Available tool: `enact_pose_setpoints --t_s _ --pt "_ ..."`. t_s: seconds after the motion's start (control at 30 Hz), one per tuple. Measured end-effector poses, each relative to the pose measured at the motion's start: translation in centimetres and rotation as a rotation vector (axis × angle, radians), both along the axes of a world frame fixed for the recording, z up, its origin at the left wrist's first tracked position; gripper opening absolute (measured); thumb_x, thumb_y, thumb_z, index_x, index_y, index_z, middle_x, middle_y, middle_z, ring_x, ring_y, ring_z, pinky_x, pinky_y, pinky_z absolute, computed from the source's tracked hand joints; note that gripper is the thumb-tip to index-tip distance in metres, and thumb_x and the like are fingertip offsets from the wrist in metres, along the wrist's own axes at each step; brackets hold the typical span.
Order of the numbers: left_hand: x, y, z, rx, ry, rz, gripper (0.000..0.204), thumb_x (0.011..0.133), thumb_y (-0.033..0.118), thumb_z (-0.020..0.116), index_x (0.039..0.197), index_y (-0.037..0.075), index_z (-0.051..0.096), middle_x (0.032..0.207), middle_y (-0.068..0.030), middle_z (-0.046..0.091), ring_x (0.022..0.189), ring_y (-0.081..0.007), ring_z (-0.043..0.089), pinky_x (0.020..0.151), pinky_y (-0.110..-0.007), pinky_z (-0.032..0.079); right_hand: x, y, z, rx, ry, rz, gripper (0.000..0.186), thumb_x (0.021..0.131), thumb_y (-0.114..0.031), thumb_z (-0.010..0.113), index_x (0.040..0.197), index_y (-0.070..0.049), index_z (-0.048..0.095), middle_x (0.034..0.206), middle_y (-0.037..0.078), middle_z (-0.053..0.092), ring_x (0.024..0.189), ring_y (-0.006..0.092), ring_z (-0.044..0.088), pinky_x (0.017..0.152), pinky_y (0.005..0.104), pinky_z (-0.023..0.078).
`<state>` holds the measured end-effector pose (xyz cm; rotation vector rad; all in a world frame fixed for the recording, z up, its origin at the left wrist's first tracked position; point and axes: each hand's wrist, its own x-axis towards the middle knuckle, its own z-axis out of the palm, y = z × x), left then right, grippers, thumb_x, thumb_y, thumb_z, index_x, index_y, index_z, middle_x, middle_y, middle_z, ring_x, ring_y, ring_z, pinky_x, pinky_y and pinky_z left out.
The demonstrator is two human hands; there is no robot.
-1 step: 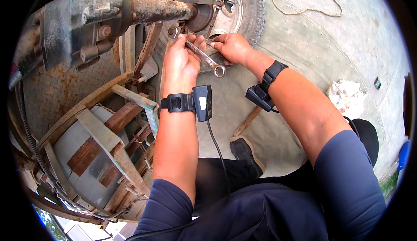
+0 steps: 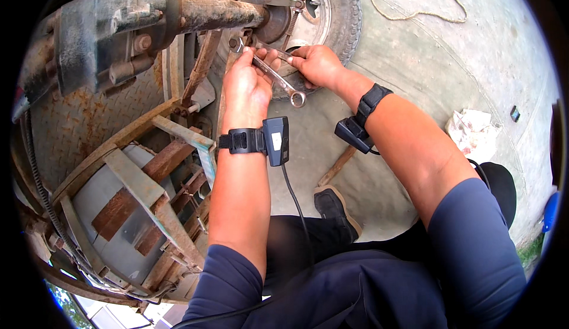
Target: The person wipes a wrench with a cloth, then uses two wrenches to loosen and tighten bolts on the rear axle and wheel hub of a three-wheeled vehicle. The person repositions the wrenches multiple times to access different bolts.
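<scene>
My left hand is closed on a combination wrench. The wrench's open jaw is at a rusty bolt by the axle bracket, and its ring end points down to the right. To its right, my right hand pinches a slim metal bar that looks like a second wrench's shank. The bar's far end runs behind my left fingers toward the same bracket, where its tip is hard to make out. Just beyond both hands are the wheel and a threaded rod with a spring.
A rusty axle with a big dark housing fills the upper left. Below lies a rusty metal frame. A rope, a white crumpled bag and a wooden handle lie on the floor.
</scene>
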<state>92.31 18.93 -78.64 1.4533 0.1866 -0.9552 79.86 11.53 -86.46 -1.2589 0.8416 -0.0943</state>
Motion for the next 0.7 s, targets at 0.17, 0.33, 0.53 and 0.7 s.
enact_pose_setpoints --t_s 0.17,0.33,0.53,0.7 --pt "0.2 0.2 -0.2 0.049 -0.044 -0.015 0.013 0.102 0.017 0.049 0.102 0.005 0.054 0.095 -0.0090 0.062 0.092 -0.0273 0.065 0.083 -0.042 0.053 -0.3 0.0 0.2 0.019 -0.008 -0.006 0.032 0.094 -0.027 0.058 0.115 -0.004 0.068 0.067 0.009 0.066 0.049 0.0171 0.062 0.050 0.0322 0.052" --pt "0.4 0.1 -0.3 0.033 -0.031 -0.005 0.012 0.101 0.016 0.050 0.102 0.005 0.054 0.094 -0.0088 0.062 0.090 -0.0269 0.066 0.083 -0.042 0.053 -0.5 -0.2 0.4 0.009 -0.015 0.002 0.033 0.094 -0.028 0.058 0.115 -0.005 0.068 0.066 0.008 0.066 0.049 0.0167 0.062 0.051 0.0319 0.052" --pt "0.5 0.3 -0.1 0.092 -0.072 -0.036 0.015 0.101 0.018 0.051 0.104 0.004 0.056 0.093 -0.0090 0.063 0.086 -0.0257 0.065 0.078 -0.039 0.053 -0.3 -0.1 -0.2 0.021 -0.040 -0.009 0.036 0.094 -0.031 0.061 0.118 -0.005 0.067 0.059 0.004 0.061 0.045 0.0125 0.057 0.047 0.0300 0.048" --pt "1.4 1.1 0.1 0.164 -0.131 -0.110 0.019 0.101 0.020 0.053 0.106 0.003 0.057 0.092 -0.0095 0.063 0.080 -0.0234 0.063 0.068 -0.036 0.051 -0.3 0.0 -0.1 0.022 -0.035 -0.015 0.036 0.094 -0.031 0.061 0.119 -0.005 0.067 0.060 0.004 0.060 0.045 0.0125 0.057 0.046 0.0296 0.047"
